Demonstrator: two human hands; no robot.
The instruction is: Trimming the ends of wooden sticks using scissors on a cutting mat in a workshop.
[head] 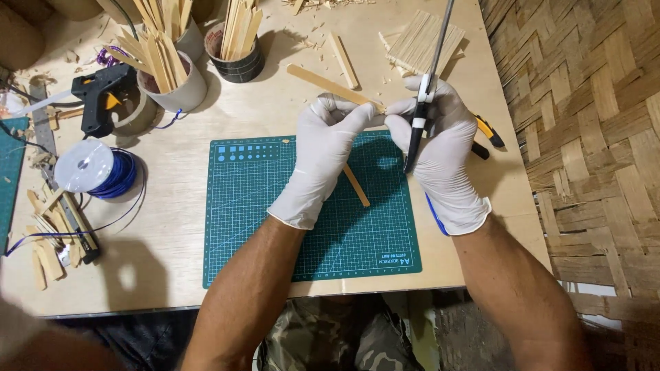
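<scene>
Both gloved hands, left hand [323, 148] and right hand [440, 148], pinch a wooden stick [333, 86] above the green mat [261, 227].

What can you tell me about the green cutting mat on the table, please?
The green cutting mat is a dark teal rectangle printed with a pale grid and small sample shapes along its far edge. It lies flat on the pale wooden table, square to its near edge. A wooden stick lies on it beneath the left hand and right hand.
</scene>
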